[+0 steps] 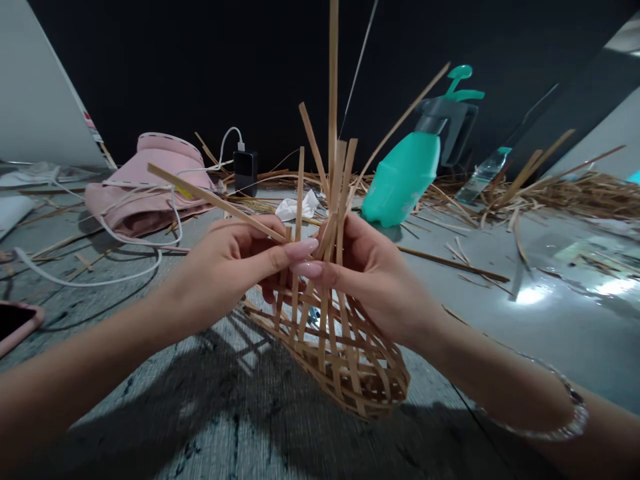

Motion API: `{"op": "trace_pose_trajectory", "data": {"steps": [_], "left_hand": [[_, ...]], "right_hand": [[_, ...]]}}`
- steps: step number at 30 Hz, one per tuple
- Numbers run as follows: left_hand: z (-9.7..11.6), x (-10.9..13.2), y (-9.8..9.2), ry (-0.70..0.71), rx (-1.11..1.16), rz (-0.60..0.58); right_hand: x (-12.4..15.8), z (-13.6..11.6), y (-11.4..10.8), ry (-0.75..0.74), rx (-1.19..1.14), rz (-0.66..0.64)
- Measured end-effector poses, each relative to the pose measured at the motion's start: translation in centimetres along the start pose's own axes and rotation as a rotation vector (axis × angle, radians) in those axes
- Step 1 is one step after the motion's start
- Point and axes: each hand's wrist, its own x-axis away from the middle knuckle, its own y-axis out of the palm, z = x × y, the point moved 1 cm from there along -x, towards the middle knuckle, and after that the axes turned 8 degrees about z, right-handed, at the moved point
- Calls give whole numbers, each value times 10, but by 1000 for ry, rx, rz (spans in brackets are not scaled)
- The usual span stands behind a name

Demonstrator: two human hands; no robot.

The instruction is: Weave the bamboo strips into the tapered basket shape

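Note:
A half-woven basket (345,360) of flat tan strips lies tilted in front of me, its rounded, open-meshed end toward me. Several loose strip ends (345,170) stand up from its far end. My left hand (245,260) is closed on the strips at the left side, thumb pressed against them, and one long strip (215,200) sticks out to the upper left from it. On the other side my right hand (373,273) pinches the upright strips. Both thumb tips meet at the middle of the weave. The fingers behind the basket are partly hidden.
A pink visor cap (155,180) and white cable (135,280) lie left, beside a black power bank (245,173). Behind stand a green spray bottle (403,177) and a tilted clear bottle (483,177). Loose strips (580,197) pile up right. A phone (17,327) lies at the left edge.

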Motion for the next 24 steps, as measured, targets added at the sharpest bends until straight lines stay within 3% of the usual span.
{"op": "trace_pose_trajectory", "data": {"steps": [6,16,24], "left_hand": [[0,-1,-2,-42,19,-32],[-1,-7,-20,-15,-51,-217],[-3,-8,-11,6,-61,-117]], "right_hand": [[1,-1,0,-14,49,43],[-4,3,-5,-23,56,94],[-5,6,-7,-44,-4,113]]}}
